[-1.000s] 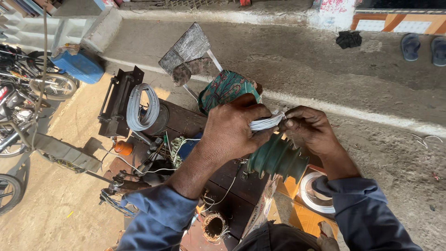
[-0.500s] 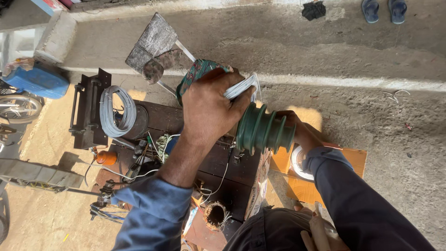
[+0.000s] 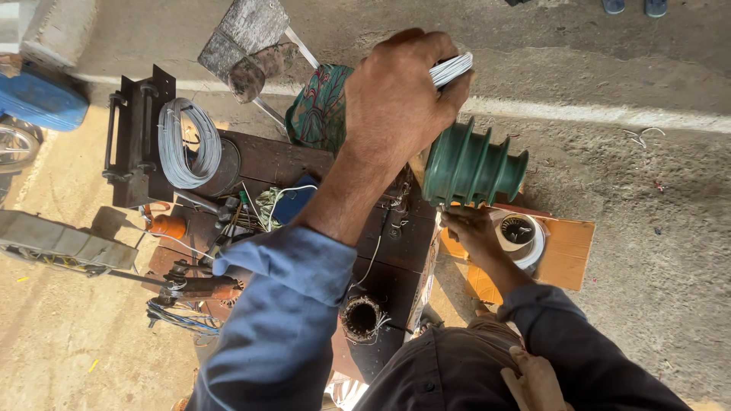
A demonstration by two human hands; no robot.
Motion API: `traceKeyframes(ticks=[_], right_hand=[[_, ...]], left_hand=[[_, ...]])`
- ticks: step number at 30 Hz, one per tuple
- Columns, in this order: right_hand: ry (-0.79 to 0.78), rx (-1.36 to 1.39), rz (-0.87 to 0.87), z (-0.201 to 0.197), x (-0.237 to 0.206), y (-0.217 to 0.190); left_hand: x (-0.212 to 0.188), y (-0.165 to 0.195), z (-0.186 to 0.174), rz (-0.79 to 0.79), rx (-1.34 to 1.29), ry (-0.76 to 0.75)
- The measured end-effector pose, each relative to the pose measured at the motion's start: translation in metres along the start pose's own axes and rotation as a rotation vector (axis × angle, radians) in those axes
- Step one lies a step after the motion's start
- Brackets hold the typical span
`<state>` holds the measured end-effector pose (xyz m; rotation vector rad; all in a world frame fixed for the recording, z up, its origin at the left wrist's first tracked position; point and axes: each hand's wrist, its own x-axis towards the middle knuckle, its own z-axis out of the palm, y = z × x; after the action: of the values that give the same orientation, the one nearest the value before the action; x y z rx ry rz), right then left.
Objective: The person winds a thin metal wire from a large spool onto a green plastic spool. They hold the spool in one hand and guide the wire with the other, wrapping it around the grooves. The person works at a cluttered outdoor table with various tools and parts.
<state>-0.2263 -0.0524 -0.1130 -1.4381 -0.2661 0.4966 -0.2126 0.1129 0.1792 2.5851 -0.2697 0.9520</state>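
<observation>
My left hand (image 3: 396, 95) is raised above the bench and closed around a small bundle of white wire (image 3: 451, 68), whose loops stick out past my fingers. Just below it sits a green stepped winding former (image 3: 472, 167), lying on its side. My right hand (image 3: 474, 232) is under the former's near end, fingertips touching its base; what it grips is hidden. Both my sleeves are blue.
A dark wooden bench (image 3: 266, 156) carries a coil of grey wire (image 3: 186, 144), an orange can (image 3: 167, 226), loose tools and a wound stator (image 3: 363, 316). A white tape roll (image 3: 525, 236) lies on an orange board (image 3: 567, 255). A teal cloth (image 3: 320, 106) lies behind; concrete ground surrounds.
Both hands held the wire bundle together a second ago. My right hand has let go and dropped under the green former, while my left hand keeps the bundle above it.
</observation>
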Motion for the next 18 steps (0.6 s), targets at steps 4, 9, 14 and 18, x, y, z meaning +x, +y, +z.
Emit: traceKeyframes(ticks=[4,9,14,18], right_hand=[[0.013,-0.252,-0.144,0.02,-0.04,-0.003],[0.05,-0.589,-0.548,0.027,-0.065,-0.034],[-0.045,-1.077,-0.855,0.019,-0.057,-0.05],[-0.077,-0.863,-0.851,0.021,-0.055,-0.06]], left_hand=[[-0.003,-0.002,0.002,0.005,-0.005,0.043],[-0.002,-0.007,0.005,-0.029,-0.027,0.021],[-0.001,-0.019,0.025,0.015,-0.054,0.193],[0.003,-0.025,0.047,-0.066,0.0,0.002]])
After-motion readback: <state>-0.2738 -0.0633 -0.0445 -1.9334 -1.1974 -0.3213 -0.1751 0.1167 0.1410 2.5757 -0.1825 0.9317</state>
